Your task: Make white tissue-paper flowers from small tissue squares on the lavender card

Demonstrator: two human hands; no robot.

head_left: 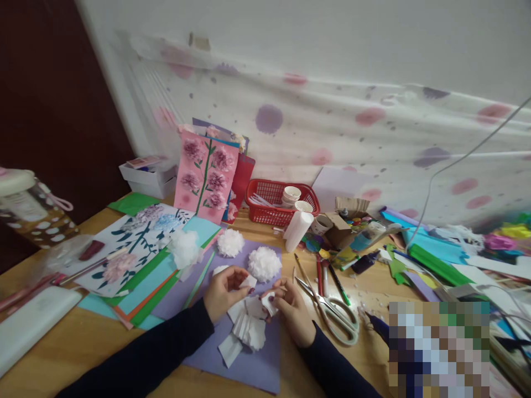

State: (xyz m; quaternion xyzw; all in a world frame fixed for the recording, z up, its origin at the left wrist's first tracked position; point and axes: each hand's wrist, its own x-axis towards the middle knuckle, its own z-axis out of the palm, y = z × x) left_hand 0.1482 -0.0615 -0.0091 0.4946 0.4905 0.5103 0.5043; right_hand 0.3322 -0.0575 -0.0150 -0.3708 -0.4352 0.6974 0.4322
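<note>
My left hand (226, 290) pinches a small piece of white paper (249, 282) between thumb and fingers. Close to its right, my right hand (290, 309) grips another small white paper piece (269, 303). Below both hands, folded white paper pieces (249, 331) lie loosely overlapped on a purple sheet (261, 367). Two fluffy white paper flowers, a larger one (264, 263) and a smaller one (230, 243), rest just beyond my hands on the purple sheet.
Scissors (340, 320) lie right of my right hand, near pens and a brush. A white roll (298, 231) stands before a red basket (282, 204) with cups. Coloured sheets and a flower picture (136, 243) lie left; a pink flower card (207, 174) stands behind.
</note>
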